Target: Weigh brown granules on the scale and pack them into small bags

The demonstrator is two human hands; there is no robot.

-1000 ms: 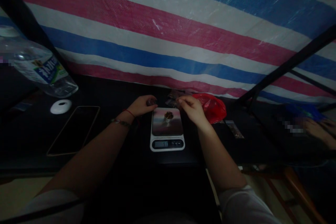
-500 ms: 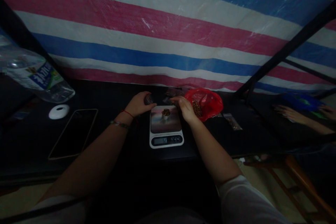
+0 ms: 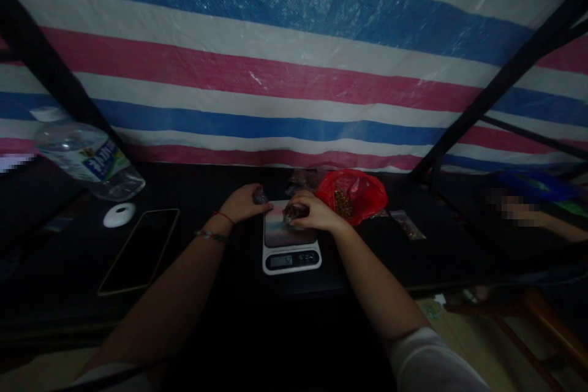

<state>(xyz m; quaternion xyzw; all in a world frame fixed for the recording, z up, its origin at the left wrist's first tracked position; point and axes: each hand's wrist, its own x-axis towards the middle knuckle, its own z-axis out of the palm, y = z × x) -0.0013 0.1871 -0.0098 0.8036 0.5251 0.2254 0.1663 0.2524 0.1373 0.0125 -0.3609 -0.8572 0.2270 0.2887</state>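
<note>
My left hand (image 3: pixel 239 203) is closed round a small crinkled plastic bag (image 3: pixel 260 196) at the left rear corner of a white kitchen scale (image 3: pixel 275 236). Over the scale's platform, the fingers of my right hand (image 3: pixel 316 211) grip a small metal cup (image 3: pixel 288 215) with brownish contents. Whether the cup still touches the platform I cannot tell. The scale's display is lit, but its digits are too dim to read. Right of the scale lies an open red plastic bag (image 3: pixel 370 199) holding small golden-brown pieces.
Behind the scale are more clear plastic bags (image 3: pixel 305 179). A small filled bag (image 3: pixel 408 225) lies to the right. On the left are a phone (image 3: pixel 140 251), a white rounded object (image 3: pixel 119 215) and a plastic bottle (image 3: pixel 98 159). Another person's arm (image 3: pixel 558 226) reaches in at far right.
My right hand has come from behind the scale onto the metal cup and taken hold of it. My left hand stays beside the scale with its bag. The view has tilted slightly upward.
</note>
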